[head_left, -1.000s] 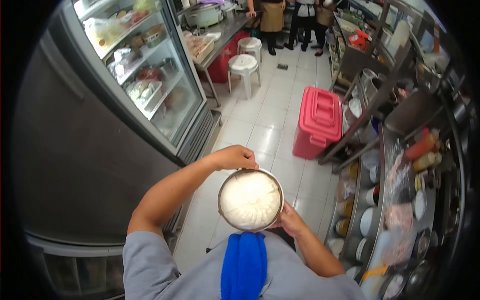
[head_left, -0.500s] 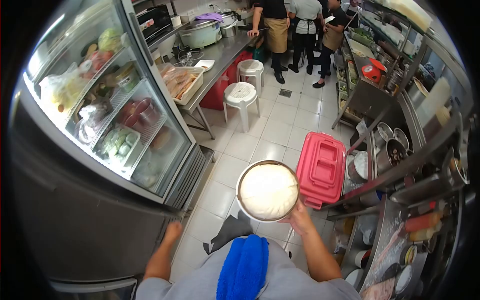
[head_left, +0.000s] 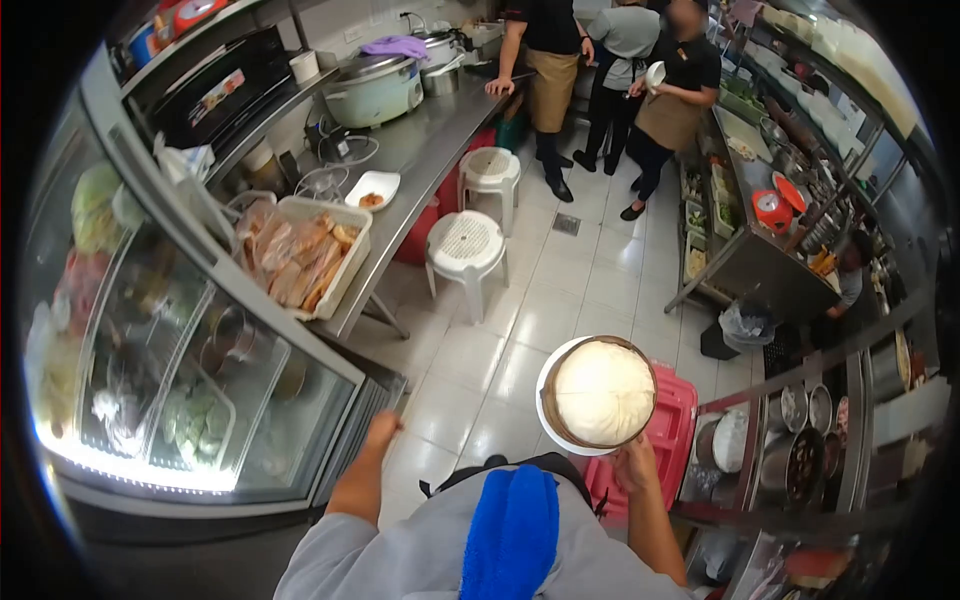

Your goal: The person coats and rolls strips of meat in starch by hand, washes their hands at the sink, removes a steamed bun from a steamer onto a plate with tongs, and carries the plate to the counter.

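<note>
My right hand (head_left: 632, 464) grips the lower right edge of a white plate. On the plate stands a round brown-rimmed container, perhaps a bamboo steamer basket, filled by a large pale bun (head_left: 603, 392). It is held level in front of me, above the red lidded box (head_left: 682, 420) on the floor. My left hand (head_left: 382, 430) hangs at my side near the lower corner of the glass-door fridge (head_left: 320, 400). Nothing shows in it, and its fingers are mostly hidden. A blue towel (head_left: 510, 530) hangs down my front.
On the left, a steel counter (head_left: 400, 190) bears a tub of raw meat (head_left: 305, 255), a white dish (head_left: 372, 190) and a rice cooker (head_left: 375, 90). White stools (head_left: 467, 245) stand beside it. Several people (head_left: 620, 90) stand ahead. Shelves with pots (head_left: 795, 465) line the right.
I have moved forward along the aisle; counter, stools and people look nearer. The plate with the bun has shifted right in view, over the red box. My right hand still holds it.
</note>
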Demonstrator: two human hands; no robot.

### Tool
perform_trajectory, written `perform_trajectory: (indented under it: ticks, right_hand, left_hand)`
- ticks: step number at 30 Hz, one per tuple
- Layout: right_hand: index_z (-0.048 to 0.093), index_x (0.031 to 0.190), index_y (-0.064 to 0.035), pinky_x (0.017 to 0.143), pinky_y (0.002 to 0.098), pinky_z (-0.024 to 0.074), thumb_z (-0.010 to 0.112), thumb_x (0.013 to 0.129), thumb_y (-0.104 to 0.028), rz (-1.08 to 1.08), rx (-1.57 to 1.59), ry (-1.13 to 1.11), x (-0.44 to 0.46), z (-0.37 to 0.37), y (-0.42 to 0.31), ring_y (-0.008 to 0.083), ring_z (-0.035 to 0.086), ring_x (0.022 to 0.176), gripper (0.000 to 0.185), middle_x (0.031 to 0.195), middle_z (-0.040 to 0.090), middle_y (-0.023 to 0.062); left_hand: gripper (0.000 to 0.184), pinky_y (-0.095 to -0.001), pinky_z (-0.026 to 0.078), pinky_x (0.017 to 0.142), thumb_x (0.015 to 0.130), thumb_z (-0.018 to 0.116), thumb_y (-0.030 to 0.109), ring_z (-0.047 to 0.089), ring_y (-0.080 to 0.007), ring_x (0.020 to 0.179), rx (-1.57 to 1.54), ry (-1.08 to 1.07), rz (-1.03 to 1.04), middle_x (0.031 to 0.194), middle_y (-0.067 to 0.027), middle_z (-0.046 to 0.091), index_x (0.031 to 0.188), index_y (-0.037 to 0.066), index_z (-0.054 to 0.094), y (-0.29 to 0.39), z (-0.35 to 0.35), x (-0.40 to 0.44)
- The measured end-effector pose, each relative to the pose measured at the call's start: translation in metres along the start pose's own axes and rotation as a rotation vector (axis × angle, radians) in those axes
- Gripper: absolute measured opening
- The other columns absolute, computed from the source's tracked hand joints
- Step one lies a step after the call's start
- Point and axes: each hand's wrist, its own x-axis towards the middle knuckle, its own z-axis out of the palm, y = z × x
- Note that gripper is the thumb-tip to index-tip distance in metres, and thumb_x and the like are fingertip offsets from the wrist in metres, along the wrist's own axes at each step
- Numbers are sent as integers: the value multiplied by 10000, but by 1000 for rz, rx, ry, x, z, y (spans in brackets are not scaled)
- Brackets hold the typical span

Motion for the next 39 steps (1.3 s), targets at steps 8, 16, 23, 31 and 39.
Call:
perform_trajectory:
  ticks: [8, 16, 23, 31, 39]
  right_hand:
    - [381, 1292, -80, 664, 366, 596, 556, 904, -169, -13, -33, 49, 190, -26, -52, 218, 647, 911, 435, 1158, 574, 100]
    - [346, 1332, -112, 681, 358, 578, 616, 867, -222, 159, -123, -109, 361, 9, -143, 229, 641, 930, 549, 1167, 570, 92]
    - [332, 1340, -103, 715, 394, 574, 639, 845, -299, 236, -112, -225, 480, 45, -170, 233, 637, 944, 614, 1200, 553, 95]
    - [358, 1315, -50, 704, 398, 597, 550, 910, -245, 159, 34, -129, 512, 62, -195, 283, 629, 975, 489, 1212, 536, 172]
    - [339, 1324, -78, 684, 407, 602, 521, 922, -167, 48, 130, 54, 534, 2, -242, 276, 650, 923, 450, 1173, 565, 156]
  left_hand:
    - [254, -321, 466, 640, 841, 452, 239, 600, -183, 707, -270, -6, 222, 727, -92, 628, 748, 58, 604, 281, 4, 234]
    - [262, -430, 481, 673, 769, 569, 286, 614, -319, 728, 19, -71, -138, 754, -157, 628, 770, 25, 601, 149, 51, 254]
    - [143, -377, 516, 592, 760, 602, 148, 636, -237, 650, -7, 59, -610, 720, -114, 631, 694, 22, 591, 102, 66, 225]
    - [240, -350, 507, 621, 851, 510, 198, 651, -206, 659, -212, -390, -130, 822, -144, 667, 880, 5, 650, 156, 40, 427]
    - [290, -329, 518, 704, 857, 537, 261, 656, -218, 729, -343, -260, -263, 898, -119, 666, 969, 17, 649, 285, 61, 579]
